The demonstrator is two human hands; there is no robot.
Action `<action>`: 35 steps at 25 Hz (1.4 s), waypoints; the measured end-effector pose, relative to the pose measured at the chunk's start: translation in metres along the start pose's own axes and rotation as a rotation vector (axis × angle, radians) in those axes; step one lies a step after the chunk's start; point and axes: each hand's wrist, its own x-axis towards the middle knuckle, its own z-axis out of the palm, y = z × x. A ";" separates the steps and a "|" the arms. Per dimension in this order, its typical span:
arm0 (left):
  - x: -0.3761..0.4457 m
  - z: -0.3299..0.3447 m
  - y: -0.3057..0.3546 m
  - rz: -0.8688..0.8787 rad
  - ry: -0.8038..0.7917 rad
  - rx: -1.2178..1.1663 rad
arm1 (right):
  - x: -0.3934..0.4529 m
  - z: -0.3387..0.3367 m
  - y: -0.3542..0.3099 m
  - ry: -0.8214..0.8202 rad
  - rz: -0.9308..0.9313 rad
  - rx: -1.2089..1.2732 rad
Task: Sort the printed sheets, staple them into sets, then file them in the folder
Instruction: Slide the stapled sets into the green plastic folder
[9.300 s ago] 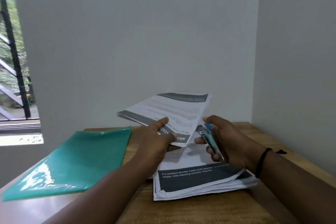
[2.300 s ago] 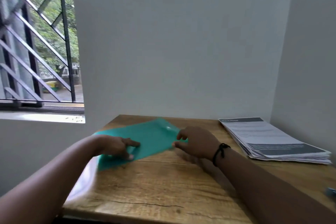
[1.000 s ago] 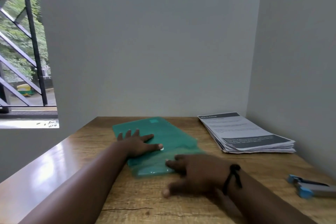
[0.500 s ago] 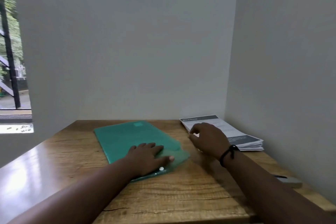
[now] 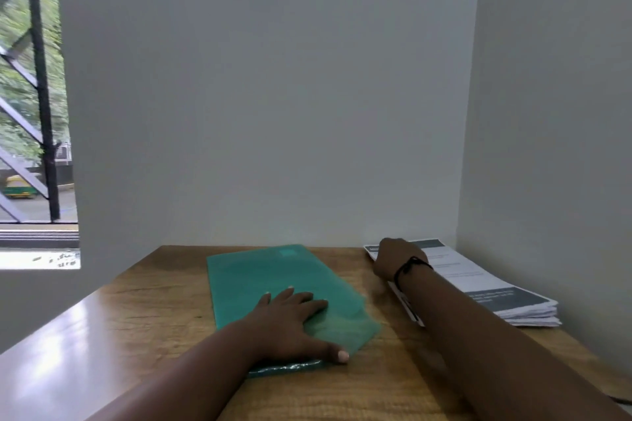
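A green plastic folder [image 5: 270,273] lies flat in the middle of the wooden table [image 5: 136,311]. My left hand [image 5: 290,321] rests flat on its near end, fingers spread and straight. A thick stack of printed sheets [image 5: 478,280] with dark header bands sits at the right, against the side wall. My right hand [image 5: 393,258] is on the stack's far left corner, back of the hand towards me; its fingers are hidden, so how they hold the paper cannot be told. The stapler is out of view.
White walls close the table at the back and right. A barred window [image 5: 30,113] opens at the left. A dark object's tip [image 5: 624,400] shows at the right frame edge. Bare wood lies left of the folder.
My right hand has reached farther back, from the near edge of the stack to its far left corner. My left hand stays on the folder. The view has shifted slightly left.
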 end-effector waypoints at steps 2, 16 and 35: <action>0.003 -0.002 -0.004 0.005 -0.009 -0.007 | 0.021 0.006 -0.002 -0.025 0.009 -0.017; 0.008 0.000 -0.010 0.040 -0.068 -0.038 | 0.098 0.050 -0.036 -0.064 0.047 -0.422; 0.011 -0.015 -0.018 -0.103 0.231 -1.482 | -0.141 -0.041 -0.006 0.378 -0.925 0.048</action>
